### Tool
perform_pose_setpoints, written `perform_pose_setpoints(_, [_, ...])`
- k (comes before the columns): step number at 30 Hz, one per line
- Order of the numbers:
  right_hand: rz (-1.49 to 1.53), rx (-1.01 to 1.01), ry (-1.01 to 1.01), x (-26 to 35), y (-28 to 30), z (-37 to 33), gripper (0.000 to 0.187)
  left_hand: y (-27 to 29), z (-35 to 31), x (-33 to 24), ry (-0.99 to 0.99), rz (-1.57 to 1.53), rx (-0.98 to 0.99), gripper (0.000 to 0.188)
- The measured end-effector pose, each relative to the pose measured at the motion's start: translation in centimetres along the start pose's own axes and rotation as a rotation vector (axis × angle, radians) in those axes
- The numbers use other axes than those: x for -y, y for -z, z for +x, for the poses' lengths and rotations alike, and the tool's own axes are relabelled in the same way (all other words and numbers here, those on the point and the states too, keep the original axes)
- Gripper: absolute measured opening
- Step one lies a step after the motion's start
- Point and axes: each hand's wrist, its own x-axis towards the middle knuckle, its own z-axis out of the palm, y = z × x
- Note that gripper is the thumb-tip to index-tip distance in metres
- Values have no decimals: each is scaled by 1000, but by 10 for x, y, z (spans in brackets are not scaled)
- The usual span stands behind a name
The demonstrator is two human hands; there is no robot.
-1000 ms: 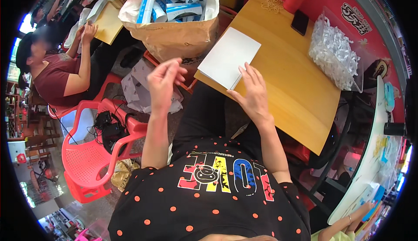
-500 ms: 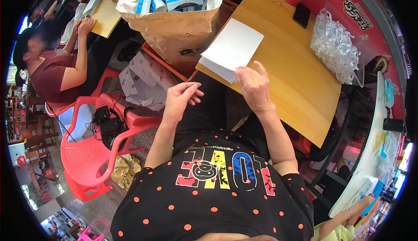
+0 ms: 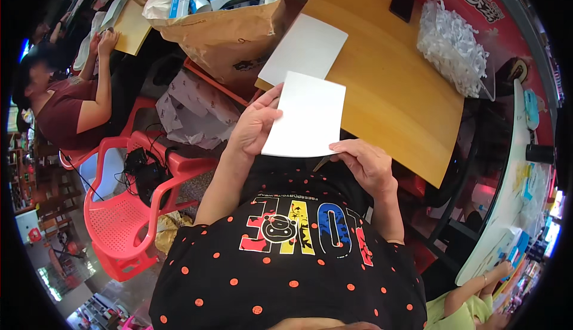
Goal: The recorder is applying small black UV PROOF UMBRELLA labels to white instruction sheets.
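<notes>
At far left, a co-worker (image 3: 74, 109) sits behind a red plastic chair (image 3: 122, 219). Next, a brown paper bag (image 3: 227, 46) holds blue-and-white tubes. The left hand (image 3: 253, 127), which was empty half a second ago, now grips the left edge of a white sheet (image 3: 307, 118), thumb on the upper face and fingers behind. The sheet is raised in front of the torso, near the table edge; it has been separated from the white stack (image 3: 313, 43), which remains on the left corner of the wooden table (image 3: 394, 91). Whether one layer or several were lifted cannot be confirmed from this angle. The right hand (image 3: 367, 166), previously at the near edge of the stack, now pinches the sheet's lower right corner. The sheet is therefore supported at two points. Further right are a dark phone (image 3: 401, 5) and a clear bin (image 3: 490, 82) of white strips (image 3: 453, 46).
</notes>
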Motion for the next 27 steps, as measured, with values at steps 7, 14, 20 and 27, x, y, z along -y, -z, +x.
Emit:
perform_pose_setpoints(7, [19, 26, 98, 3, 5, 6, 24, 6, -4, 6, 32, 97, -121, 42])
perform_pose_setpoints(14, [-26, -151, -34, -3, 7, 8, 13, -1, -1, 17, -240, 349, -100, 30])
perform_pose_setpoints(20, [354, -360, -544, -31, 3, 8, 6, -22, -3, 13, -747, 1182, 105, 37])
perform_pose_setpoints(27, [870, -323, -767, -72, -12, 2, 11, -31, 1, 4, -1017, 1659, 379, 33])
